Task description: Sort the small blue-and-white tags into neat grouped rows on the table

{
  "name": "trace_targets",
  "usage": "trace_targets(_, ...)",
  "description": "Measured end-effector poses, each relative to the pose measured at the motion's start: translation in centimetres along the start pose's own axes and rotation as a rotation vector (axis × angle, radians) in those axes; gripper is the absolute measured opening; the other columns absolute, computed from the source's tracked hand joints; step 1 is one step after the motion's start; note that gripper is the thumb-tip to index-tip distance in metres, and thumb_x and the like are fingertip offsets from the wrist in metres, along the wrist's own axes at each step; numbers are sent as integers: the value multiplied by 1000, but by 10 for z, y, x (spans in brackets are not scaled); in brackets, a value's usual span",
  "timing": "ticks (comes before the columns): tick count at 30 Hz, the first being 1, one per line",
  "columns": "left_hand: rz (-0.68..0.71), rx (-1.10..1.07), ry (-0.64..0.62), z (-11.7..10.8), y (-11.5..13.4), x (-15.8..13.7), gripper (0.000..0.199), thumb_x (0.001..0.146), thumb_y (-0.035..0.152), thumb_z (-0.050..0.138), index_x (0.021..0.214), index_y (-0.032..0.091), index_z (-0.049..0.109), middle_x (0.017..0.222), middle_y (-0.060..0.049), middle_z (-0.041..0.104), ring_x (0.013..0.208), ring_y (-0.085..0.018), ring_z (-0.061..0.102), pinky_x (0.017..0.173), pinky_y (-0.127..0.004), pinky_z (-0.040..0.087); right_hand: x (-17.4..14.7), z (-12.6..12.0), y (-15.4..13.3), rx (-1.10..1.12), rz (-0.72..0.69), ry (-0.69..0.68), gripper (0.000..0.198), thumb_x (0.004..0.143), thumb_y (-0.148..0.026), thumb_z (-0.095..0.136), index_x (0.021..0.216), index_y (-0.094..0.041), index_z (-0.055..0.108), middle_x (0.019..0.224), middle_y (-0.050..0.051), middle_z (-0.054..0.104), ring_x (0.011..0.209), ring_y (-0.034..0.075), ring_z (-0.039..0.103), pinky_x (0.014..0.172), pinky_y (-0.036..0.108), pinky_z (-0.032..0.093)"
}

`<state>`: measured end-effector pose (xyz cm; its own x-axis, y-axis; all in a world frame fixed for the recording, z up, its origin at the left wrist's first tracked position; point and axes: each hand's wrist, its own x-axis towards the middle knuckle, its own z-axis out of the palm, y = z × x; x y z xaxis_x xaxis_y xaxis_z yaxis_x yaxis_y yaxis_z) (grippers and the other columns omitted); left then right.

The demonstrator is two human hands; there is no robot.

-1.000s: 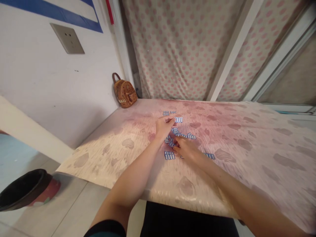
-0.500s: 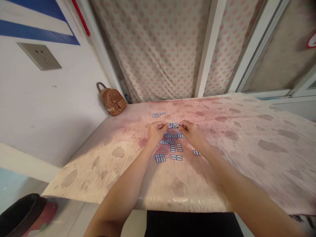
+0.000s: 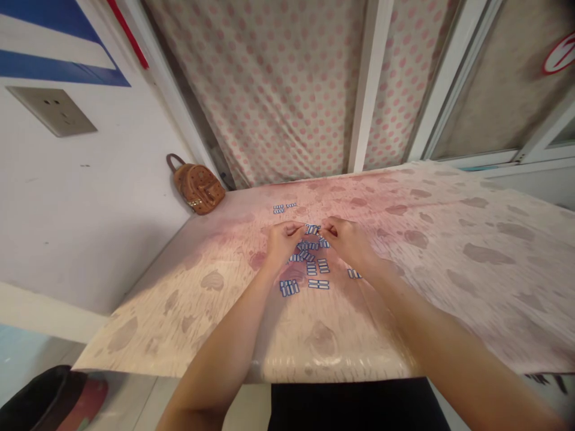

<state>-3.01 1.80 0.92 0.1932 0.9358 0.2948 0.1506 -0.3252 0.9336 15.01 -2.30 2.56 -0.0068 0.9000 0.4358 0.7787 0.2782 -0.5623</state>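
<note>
— Head camera, at the worktop (image 3: 404, 335): what do the hands hold?

— Left hand (image 3: 282, 239) and right hand (image 3: 348, 242) meet over a short row of blue-and-white tiles (image 3: 312, 229), each grip pinching one end of it.

— And around them?

— Loose tiles (image 3: 309, 257) lie scattered just below the hands, with a small set (image 3: 290, 287) nearer the front edge and another pair (image 3: 283, 208) beyond. A brown mini backpack (image 3: 197, 187) leans at the wall, and a polka-dot curtain (image 3: 291, 90) hangs behind.
</note>
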Motion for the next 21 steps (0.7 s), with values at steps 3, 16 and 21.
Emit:
trace_targets(3,-22,-10,-4,0,0,0,18,82,31,71,87,16,77,79,-5,76,70,-17,70,57,-21,51,0,0,1,-24,6,12,12,88,-22,59,78,-21,64,71,1,66,66,16,58,60,26,33)
trace_targets(16,-28,-30,-21,3,6,-5,21,81,34,73,90,16,77,81,-7,77,71,-19,72,52,-20,48,0,-2,-3,-78,66,-5,12,88,-23,60,78,-20,65,72,2,67,65,16,59,60,26,34)
trace_targets(21,-11,-35,-30,4,9,-7,20,81,34,74,87,15,77,81,-7,77,72,-19,72,57,-22,51,0,-1,-3,-100,57,-14,12,89,-24,60,78,-20,65,72,2,67,66,17,59,59,26,32)
